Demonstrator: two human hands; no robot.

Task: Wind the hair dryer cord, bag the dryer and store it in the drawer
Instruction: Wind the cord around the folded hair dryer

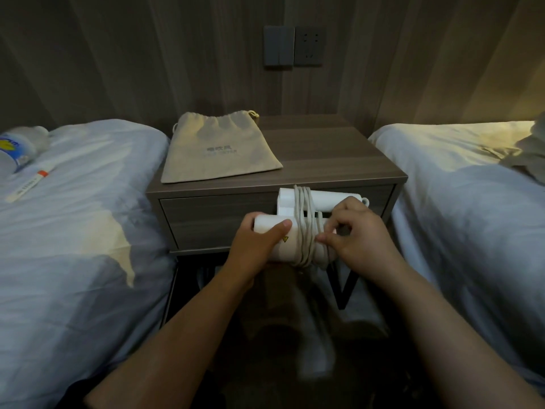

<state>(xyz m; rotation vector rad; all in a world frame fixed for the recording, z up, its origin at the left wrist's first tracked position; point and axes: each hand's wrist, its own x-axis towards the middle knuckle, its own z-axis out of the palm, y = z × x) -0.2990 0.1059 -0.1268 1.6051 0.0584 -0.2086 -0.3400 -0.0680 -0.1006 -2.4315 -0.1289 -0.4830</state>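
From the head view, the person held a white plastic folding hair dryer (pixel 295 228) in front of the closed drawer (pixel 218 219) of a dark wood-grain bedside counter (pixel 333 154). The left hand (pixel 259 246) wrapped around the dryer's barrel, its grip closed on it with the thumb lying across the top. A pale grey cord (pixel 305 228) ran in many loops around the barrel and the folded handle above it. The right hand (pixel 356 234) sat at the loops' right side, thumb and forefinger pinched on the cord near the barrel's end, the other fingers curled.

On the counter's top, towards its left, lay a beige cloth drawstring bag (pixel 218 149), flat, well apart from the dryer. On the wall above were a dark grey switch plate (pixel 278 46) and a socket (pixel 308 46) beside it.

A bed with a pale sheet (pixel 82 208) stood to the left, carrying a clear plastic bottle with a blue label (pixel 20 149) and a thin white tube with an orange band (pixel 31 183). Another pale-sheeted bed (pixel 466 187) stood to the right.
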